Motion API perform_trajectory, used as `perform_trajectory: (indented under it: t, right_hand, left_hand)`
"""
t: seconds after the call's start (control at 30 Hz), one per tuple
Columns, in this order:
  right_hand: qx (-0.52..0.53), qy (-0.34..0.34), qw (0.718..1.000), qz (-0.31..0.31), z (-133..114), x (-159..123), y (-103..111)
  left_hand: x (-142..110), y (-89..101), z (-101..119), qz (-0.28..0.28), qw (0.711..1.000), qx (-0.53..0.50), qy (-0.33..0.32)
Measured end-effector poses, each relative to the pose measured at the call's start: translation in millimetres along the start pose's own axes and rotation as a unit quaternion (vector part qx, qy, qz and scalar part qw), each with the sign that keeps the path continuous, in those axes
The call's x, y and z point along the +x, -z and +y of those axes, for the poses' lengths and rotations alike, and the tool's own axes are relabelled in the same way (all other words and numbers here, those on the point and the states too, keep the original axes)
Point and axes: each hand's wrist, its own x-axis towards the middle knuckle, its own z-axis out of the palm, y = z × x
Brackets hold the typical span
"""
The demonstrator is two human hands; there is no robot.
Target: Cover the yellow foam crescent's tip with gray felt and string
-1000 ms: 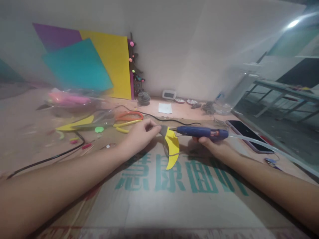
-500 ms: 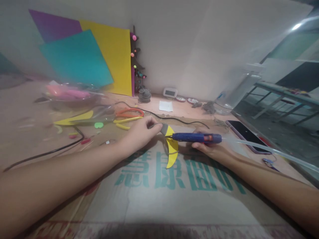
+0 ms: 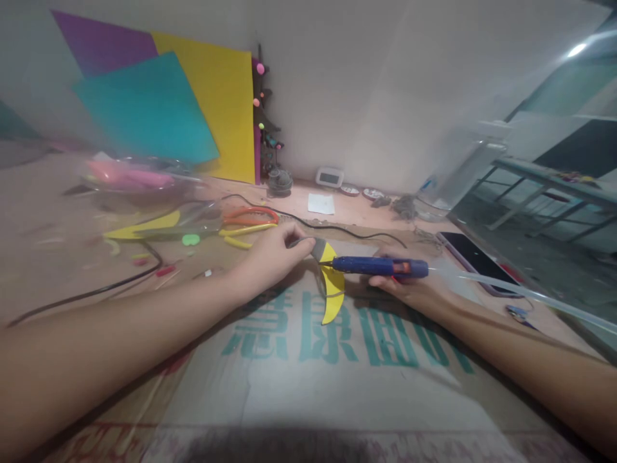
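Between the thumb and fingers of my left hand point(image 3: 277, 260) is the grey upper end of a yellow crescent-shaped cutout point(image 3: 334, 292). A thin grey strand hangs beside the cutout and crosses its lower part. My right hand point(image 3: 398, 283) is closed round a blue glue gun point(image 3: 366, 265), held level with its nozzle pointing left. The nozzle tip meets the cutout just below the grey part. A long clear glue stick point(image 3: 501, 283) runs out of the gun's back end to the right. Most of my right fingers are hidden behind the gun.
Printed cardboard point(image 3: 308, 392) covers the worktop. Scissors with orange handles point(image 3: 250, 216), yellow-handled pliers or scissors point(image 3: 241, 239), scraps and a black cable point(image 3: 332, 229) lie beyond my left hand. A phone point(image 3: 477, 263) is at right; coloured sheets point(image 3: 149, 109) lean on the wall.
Both hands keep their hold and the nozzle stays at the cutout. The whole view has shifted very slightly. A small red glow now shows under the glue gun.
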Motion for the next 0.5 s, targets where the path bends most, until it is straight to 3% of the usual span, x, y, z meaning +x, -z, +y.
perform_trajectory:
  t: [0.13, 0.5]
  right_hand:
    - [0.027, -0.007, 0.999, -0.019, -3.2, -0.8, 1.4]
    - [-0.014, -0.018, 1.0, -0.015, 2.0, -0.1, 0.8]
  left_hand:
    - [-0.7, 0.1, 2.6, -0.002, 1.0, 0.001, 0.01]
    - [-1.0, 0.4, 4.8, -0.01, 1.0, -0.008, 0.015]
